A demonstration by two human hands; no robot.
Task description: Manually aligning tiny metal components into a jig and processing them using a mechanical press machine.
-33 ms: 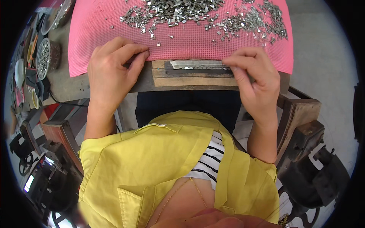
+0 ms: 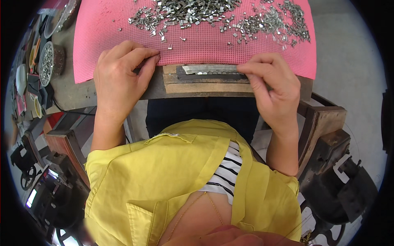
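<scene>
On the pink textured mat point(image 2: 107, 35) lies a large heap of small silvery metal pieces point(image 2: 196, 11), with thinner bits point(image 2: 273, 24) scattered to its right. At the mat's near edge, my left hand point(image 2: 121, 76) has thumb and forefinger pinched together; anything between them is hidden. My right hand point(image 2: 277, 84) pinches at the right end of a narrow metal strip point(image 2: 211, 69). Whether it grips the strip or a small piece cannot be made out. Along the strip's near side runs a row of small shiny pieces point(image 2: 213, 73) in a dark slot on a wooden block point(image 2: 207, 88).
A round clear tub point(image 2: 47, 63) of metal bits stands at the left of the workbench point(image 2: 67, 92), among assorted tools and containers. Dark machines with handwheels flank me, one at lower left point(image 2: 61, 184) and one at lower right point(image 2: 332, 180).
My right hand has shifted slightly left along the strip, covering a little more of the row's right end. My left hand keeps its pinch at the mat's edge.
</scene>
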